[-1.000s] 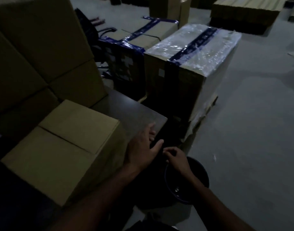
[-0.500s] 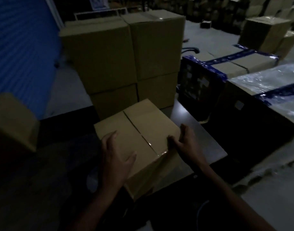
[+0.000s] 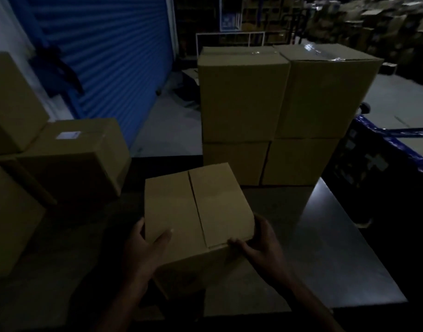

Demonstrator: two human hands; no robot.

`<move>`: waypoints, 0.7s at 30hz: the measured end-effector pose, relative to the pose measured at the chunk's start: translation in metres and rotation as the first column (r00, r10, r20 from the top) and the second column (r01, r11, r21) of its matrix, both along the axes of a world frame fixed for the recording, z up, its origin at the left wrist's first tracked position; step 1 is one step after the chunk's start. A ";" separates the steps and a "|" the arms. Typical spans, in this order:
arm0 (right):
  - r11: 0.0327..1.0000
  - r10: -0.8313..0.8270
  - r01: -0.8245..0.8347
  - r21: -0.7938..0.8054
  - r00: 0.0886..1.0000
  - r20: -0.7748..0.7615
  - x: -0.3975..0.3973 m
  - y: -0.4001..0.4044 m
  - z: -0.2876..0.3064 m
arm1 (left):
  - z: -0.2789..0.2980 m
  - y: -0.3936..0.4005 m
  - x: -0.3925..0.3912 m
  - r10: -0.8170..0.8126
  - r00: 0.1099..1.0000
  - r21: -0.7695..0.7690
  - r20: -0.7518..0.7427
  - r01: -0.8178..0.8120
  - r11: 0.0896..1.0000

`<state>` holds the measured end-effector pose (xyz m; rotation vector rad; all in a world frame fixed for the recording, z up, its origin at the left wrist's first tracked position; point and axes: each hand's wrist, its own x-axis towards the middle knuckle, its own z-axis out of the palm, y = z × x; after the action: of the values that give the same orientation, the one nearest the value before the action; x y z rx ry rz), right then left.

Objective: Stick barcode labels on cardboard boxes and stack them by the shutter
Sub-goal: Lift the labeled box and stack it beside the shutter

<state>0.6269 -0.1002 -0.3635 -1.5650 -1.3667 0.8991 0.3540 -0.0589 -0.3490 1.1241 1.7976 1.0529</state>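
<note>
Cardboard box [image 3: 196, 212] sits on the dark tabletop [image 3: 325, 259] before four stacked boxes [image 3: 277, 111] near the blue shutter [image 3: 105, 51], gripped at its near corners by the left hand [image 3: 145, 245] and right hand [image 3: 260, 245].

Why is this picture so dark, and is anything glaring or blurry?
Head view: dim overall; the hands holding the box are nearly silhouettes; light glares off the table and the tape on the far stack; the shutter bows; background shelves blur.
</note>
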 end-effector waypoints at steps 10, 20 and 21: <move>0.984 0.028 -0.035 0.173 0.999 0.038 -0.068 0.061 0.037 | 0.054 0.075 -0.090 -0.027 0.984 0.118 0.175 0.006 0.993; 0.970 0.033 -0.041 0.242 0.999 0.038 -0.119 0.167 0.065 | 0.080 0.184 -0.136 -0.234 0.929 0.294 0.288 0.147 0.944; 0.974 0.027 -0.036 0.226 0.999 0.040 -0.120 0.178 0.063 | 0.074 0.196 -0.137 -0.264 0.916 0.277 0.302 0.181 0.944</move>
<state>0.5072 0.0776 -0.3005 -1.3945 -1.4685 0.7089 0.2174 0.1371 -0.2751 1.1808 1.2633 1.2633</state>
